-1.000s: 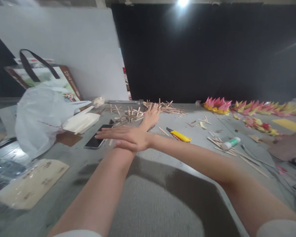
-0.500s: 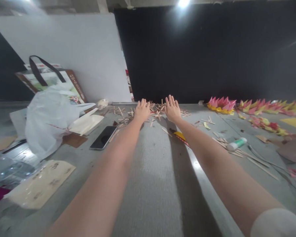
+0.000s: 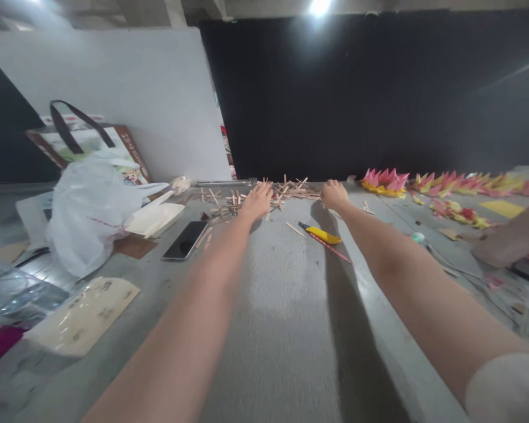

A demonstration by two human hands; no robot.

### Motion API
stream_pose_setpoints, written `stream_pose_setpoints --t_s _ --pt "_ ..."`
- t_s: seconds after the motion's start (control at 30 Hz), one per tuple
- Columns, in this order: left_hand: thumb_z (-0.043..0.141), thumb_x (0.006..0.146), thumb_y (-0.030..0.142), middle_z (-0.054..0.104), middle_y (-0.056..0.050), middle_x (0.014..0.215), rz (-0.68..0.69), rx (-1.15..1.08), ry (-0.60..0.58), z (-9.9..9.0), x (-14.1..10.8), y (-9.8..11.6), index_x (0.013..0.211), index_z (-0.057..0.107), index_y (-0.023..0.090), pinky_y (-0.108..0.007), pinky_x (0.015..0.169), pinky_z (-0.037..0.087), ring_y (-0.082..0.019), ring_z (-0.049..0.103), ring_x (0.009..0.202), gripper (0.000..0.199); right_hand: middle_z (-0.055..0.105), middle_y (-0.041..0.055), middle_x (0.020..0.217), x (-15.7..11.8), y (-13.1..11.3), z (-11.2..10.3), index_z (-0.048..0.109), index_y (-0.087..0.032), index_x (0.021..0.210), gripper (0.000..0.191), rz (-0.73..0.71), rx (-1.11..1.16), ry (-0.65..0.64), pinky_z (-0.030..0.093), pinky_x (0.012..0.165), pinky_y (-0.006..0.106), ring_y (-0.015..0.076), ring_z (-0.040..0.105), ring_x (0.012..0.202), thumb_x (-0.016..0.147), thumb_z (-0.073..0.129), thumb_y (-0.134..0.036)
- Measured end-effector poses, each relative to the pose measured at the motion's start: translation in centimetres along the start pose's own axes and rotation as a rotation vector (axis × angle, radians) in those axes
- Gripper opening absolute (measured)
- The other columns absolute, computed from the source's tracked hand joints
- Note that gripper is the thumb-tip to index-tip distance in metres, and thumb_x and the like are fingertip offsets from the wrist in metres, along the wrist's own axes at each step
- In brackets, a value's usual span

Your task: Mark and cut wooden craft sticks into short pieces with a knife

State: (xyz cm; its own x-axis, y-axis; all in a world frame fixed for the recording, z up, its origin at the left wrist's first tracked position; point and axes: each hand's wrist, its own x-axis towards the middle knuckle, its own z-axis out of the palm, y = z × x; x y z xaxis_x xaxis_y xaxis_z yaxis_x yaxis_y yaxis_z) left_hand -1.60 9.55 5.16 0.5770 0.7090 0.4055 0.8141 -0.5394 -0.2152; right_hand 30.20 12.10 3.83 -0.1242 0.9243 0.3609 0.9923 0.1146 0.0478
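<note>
A loose pile of flat wooden craft sticks lies along the foot of the black panel. My left hand rests on the pile's left half, fingers stretched forward and apart, gripping nothing I can see. At the pile's right end is my right hand, its fingers bent down toward the surface with the tips hidden. Whether it has hold of any sticks does not show. Between my forearms lies a yellow utility knife with a thin red strip beside it.
A phone, a white plastic bag and a printed tote bag are on the left. Pink and yellow paper flowers line the right back. The black panel rises behind the sticks.
My right hand has moved right, away from my left hand, and its fingers have bent down. My left hand stays on the sticks. The utility knife is now uncovered by my right forearm.
</note>
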Motion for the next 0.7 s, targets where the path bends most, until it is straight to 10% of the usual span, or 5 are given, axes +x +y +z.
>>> stream_pose_setpoints --t_s 0.47,0.7 --pt "0.048 0.093 0.004 0.054 -0.019 0.157 0.237 -0.053 -0.066 -2.5 1.1 4.5 0.141 0.063 0.011 -0.047 0.128 0.029 -0.028 0.042 0.153 0.051 0.064 0.0227 0.128 -0.8 3.3 -5.6 0.074 -0.005 0.114 0.032 -0.122 0.018 0.037 0.040 0.102 0.040 0.0313 0.053 0.119 0.101 0.049 -0.019" --pt "0.038 0.105 0.021 0.047 -0.017 0.165 0.099 -0.190 -0.184 -0.6 -3.6 10.7 0.156 0.050 0.010 -0.040 0.127 0.031 -0.025 0.043 0.154 0.053 0.071 0.0194 0.119 -10.2 8.0 -6.4 0.077 -0.012 0.110 0.031 -0.185 0.073 0.066 0.046 0.102 0.041 0.0326 0.063 0.113 0.098 0.050 -0.021"
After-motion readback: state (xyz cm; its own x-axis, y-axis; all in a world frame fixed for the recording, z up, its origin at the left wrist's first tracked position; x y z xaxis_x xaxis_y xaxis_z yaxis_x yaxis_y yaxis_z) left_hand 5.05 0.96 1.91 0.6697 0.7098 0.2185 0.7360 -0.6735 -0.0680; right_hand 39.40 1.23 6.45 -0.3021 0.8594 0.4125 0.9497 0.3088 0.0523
